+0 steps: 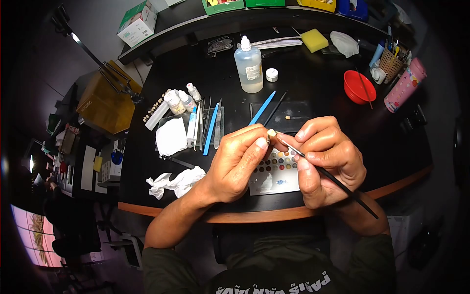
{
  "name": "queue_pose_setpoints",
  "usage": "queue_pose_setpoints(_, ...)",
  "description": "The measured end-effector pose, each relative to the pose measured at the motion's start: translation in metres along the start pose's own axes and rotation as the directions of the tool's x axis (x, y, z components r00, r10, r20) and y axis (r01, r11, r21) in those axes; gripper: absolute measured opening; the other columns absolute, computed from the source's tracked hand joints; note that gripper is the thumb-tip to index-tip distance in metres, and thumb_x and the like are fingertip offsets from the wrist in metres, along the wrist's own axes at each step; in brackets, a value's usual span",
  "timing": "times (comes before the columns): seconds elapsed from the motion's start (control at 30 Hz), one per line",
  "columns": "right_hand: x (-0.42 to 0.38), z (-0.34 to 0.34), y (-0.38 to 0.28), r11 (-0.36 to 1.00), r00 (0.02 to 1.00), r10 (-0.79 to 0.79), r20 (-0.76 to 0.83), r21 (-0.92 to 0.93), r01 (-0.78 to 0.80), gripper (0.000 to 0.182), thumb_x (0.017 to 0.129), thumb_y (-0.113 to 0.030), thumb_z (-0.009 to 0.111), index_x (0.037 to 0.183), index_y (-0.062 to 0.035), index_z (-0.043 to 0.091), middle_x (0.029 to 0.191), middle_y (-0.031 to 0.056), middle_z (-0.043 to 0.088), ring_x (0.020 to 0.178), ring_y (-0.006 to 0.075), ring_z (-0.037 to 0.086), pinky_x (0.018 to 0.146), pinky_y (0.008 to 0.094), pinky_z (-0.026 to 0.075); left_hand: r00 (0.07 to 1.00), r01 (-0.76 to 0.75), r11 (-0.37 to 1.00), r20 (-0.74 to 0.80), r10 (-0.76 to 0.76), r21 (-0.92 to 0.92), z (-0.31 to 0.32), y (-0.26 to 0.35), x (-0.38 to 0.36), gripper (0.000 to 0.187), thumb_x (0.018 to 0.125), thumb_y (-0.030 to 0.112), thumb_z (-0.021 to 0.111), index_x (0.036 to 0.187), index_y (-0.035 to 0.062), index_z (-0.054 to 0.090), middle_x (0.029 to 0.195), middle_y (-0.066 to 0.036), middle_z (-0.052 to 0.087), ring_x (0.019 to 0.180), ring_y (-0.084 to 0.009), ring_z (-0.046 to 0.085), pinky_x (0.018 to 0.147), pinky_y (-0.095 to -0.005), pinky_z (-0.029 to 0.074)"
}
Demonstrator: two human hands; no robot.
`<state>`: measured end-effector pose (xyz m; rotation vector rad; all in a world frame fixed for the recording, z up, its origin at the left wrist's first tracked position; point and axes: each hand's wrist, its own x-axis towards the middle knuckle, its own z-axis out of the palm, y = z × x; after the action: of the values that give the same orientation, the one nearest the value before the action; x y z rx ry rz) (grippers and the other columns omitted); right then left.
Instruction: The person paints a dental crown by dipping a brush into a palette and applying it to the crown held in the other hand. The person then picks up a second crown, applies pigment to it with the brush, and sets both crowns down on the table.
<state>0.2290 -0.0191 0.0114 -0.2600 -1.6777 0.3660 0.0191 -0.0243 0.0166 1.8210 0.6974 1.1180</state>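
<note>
Dark curved tabletop [313,88] with wood edge, raised shelf behind. Left hand [235,164] fingers pinched shut on a small pale tooth-like piece [270,133], held above a colour palette [276,171]. Right hand [325,157] fingers closed round a thin brush [333,179], tip touching the piece. Clear bottle [249,66], red bowl [359,86], crumpled tissue [176,182] lie around.

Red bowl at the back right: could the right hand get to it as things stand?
Probably yes, but not freely. The desk between the right hand and the red bowl looks bare, so the way is open, but that hand is pinching a thin brush and would carry it along.
</note>
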Motion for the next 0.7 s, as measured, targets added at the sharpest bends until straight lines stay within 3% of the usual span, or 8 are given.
queue_pose_setpoints(0.1, 0.0017, -0.0006, -0.0001, 0.999, 1.0, -0.008, 0.005, -0.031, 0.008, 0.018, 0.082, 0.011, 0.071, 0.093, 0.0001, 0.061, 0.088, 0.0128, 0.066, 0.093, 0.0295, 0.07, 0.077, 0.0376, 0.061, 0.996, 0.082, 0.991, -0.017, -0.085, -0.106, 0.0055, 0.0011, -0.0027, 0.038, 0.114, 0.019, 0.044, 0.109, -0.0057, 0.072, 0.083, -0.007, 0.059, 0.074, -0.0116, 0.05, 0.07, -0.0299, 0.043)
queue_pose_setpoints(0.2, 0.0007, 0.0008, 0.0022, 0.999, 1.0, 0.001, 0.003, -0.033, -0.001, 0.018, 0.082, 0.011, 0.072, 0.092, 0.0006, 0.061, 0.088, 0.013, 0.067, 0.093, 0.0292, 0.07, 0.078, 0.0373, 0.061, 0.989, 0.15, 0.984, 0.018, -0.149, -0.095, 0.0043, 0.0014, -0.004, 0.046, 0.115, 0.033, 0.044, 0.111, -0.0047, 0.069, 0.093, -0.003, 0.065, 0.073, -0.0067, 0.048, 0.065, -0.0256, 0.039)
queue_pose_setpoints(0.4, 0.002, 0.0, 0.0013, 0.999, 1.0, 0.022, 0.019, -0.037, -0.021, 0.017, 0.083, 0.012, 0.071, 0.092, 0.001, 0.061, 0.088, 0.0129, 0.067, 0.095, 0.0289, 0.07, 0.079, 0.0377, 0.06, 0.99, 0.14, 0.987, 0.029, -0.138, -0.085, 0.0036, -0.0018, -0.004, 0.044, 0.115, 0.032, 0.043, 0.11, -0.0041, 0.068, 0.102, -0.006, 0.071, 0.072, -0.0059, 0.047, 0.064, -0.025, 0.038)
queue_pose_setpoints(0.5, 0.0013, 0.0, 0.0024, 0.999, 1.0, 0.023, 0.02, -0.033, -0.022, 0.016, 0.084, 0.011, 0.072, 0.092, 0.0011, 0.062, 0.088, 0.0129, 0.067, 0.096, 0.029, 0.07, 0.081, 0.038, 0.06, 0.988, 0.149, 0.98, -0.012, -0.152, -0.132, 0.0066, 0.0022, -0.0036, 0.037, 0.114, 0.02, 0.045, 0.109, -0.0035, 0.072, 0.085, -0.006, 0.062, 0.075, -0.0116, 0.051, 0.071, -0.0293, 0.045)
queue_pose_setpoints(0.7, 0.0019, -0.0006, 0.0013, 0.999, 0.999, 0.034, 0.029, -0.04, -0.032, 0.016, 0.084, 0.01, 0.072, 0.092, 0.0008, 0.062, 0.088, 0.0132, 0.068, 0.095, 0.0293, 0.07, 0.08, 0.038, 0.06, 0.989, 0.145, 0.983, -0.016, -0.147, -0.112, 0.0063, 0.0019, -0.0034, 0.036, 0.114, 0.019, 0.045, 0.108, -0.0036, 0.073, 0.086, -0.007, 0.062, 0.074, -0.0121, 0.052, 0.071, -0.0297, 0.045)
